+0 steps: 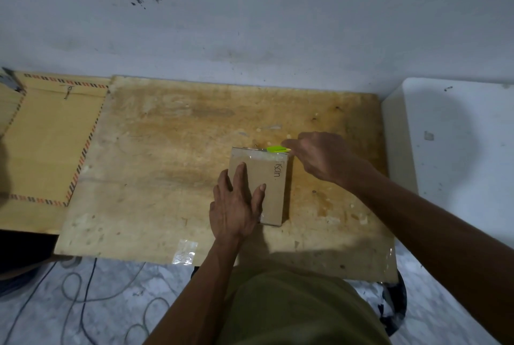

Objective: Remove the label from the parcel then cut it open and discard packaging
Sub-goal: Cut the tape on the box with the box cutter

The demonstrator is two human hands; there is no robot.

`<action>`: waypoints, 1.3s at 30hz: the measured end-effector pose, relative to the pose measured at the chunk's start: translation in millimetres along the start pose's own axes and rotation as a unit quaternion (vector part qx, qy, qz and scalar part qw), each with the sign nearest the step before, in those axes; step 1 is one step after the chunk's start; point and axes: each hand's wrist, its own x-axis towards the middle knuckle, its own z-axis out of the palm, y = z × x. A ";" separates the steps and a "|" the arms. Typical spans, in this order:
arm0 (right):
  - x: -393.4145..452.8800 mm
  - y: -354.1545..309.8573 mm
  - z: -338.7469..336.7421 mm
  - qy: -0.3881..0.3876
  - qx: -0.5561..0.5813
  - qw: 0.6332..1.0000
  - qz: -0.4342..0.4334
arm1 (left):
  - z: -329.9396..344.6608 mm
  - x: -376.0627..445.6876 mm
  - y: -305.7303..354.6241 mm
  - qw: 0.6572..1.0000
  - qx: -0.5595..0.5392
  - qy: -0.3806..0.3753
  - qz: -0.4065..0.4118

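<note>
The parcel (274, 188) lies flat on the counter (167, 150), pressed by the flat, straight-fingered left hand (236, 205). The right hand (319, 155) grips a green cutter (276, 149) at its taped far edge. A slipping blade could gouge the contents, or the parcel could skid.

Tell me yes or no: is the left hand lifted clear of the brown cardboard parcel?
No, the left hand lies flat on the brown cardboard parcel, fingers straight, pressing it down.
</note>
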 end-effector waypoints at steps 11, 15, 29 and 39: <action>-18.2 17.1 2.0 -0.035 -0.013 0.998 0.046 | -0.8 -0.2 2.0 1.000 0.004 -0.002 0.003; -24.0 21.4 3.8 -0.042 -0.004 0.998 0.053 | -0.6 0.0 0.8 1.000 0.007 -0.003 0.007; -57.5 43.5 19.9 -0.049 0.094 0.985 0.139 | -3.0 -1.1 2.6 1.000 0.002 -0.008 0.010; -87.9 -28.8 55.7 0.101 0.564 0.700 0.427 | -16.0 1.5 7.5 0.999 -0.040 -0.026 0.004</action>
